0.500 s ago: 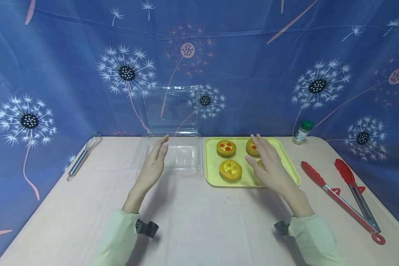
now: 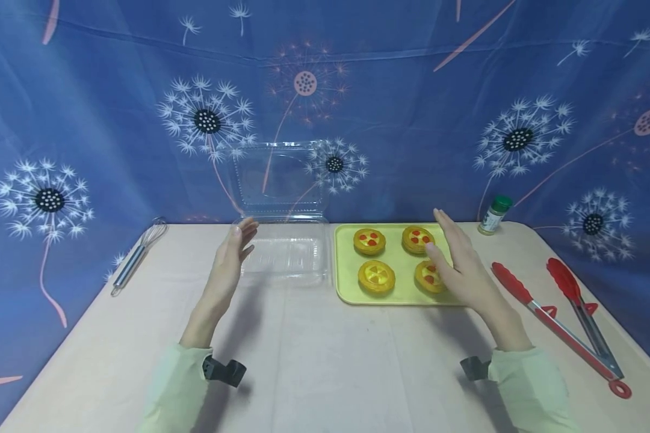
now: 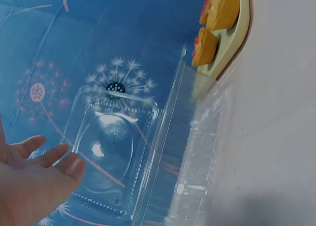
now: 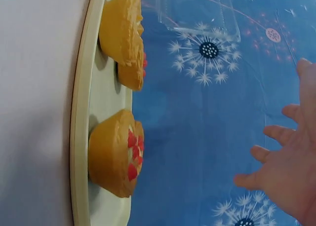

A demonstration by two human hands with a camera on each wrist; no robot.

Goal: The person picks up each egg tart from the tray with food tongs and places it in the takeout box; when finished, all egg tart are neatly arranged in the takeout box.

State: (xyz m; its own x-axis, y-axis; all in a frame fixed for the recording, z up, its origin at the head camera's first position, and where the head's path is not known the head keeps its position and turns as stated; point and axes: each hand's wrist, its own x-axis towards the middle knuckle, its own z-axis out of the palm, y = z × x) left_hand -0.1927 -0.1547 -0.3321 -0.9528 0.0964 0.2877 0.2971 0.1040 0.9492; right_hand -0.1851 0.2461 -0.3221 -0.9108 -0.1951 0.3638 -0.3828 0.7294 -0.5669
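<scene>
My left hand (image 2: 224,264) hovers over the left side of a clear plastic clamshell box (image 2: 287,252), its fingers loosely extended and holding nothing. The box's lid (image 2: 278,180) stands raised against the backdrop. Above the right part of a yellow tray (image 2: 352,294) is my right hand (image 2: 468,270), fingers straight, thumb apart, nothing held. Several egg tarts sit on the tray: a plain-topped tart (image 2: 376,277) at front left, the others with red pieces, such as the back-left tart (image 2: 369,241). The front-right tart (image 2: 429,276) is partly behind my right hand in the head view.
A whisk (image 2: 138,255) lies at the table's left edge. To the right are red-tipped tongs (image 2: 569,343), spread apart, and a green-capped shaker bottle (image 2: 495,215) near the back edge. A blue dandelion-print cloth (image 2: 401,150) hangs behind the table.
Both hands have moved apart: the left hand leftward, the right hand rightward. More of the right-hand tarts now shows. The box, tray and tools stay put.
</scene>
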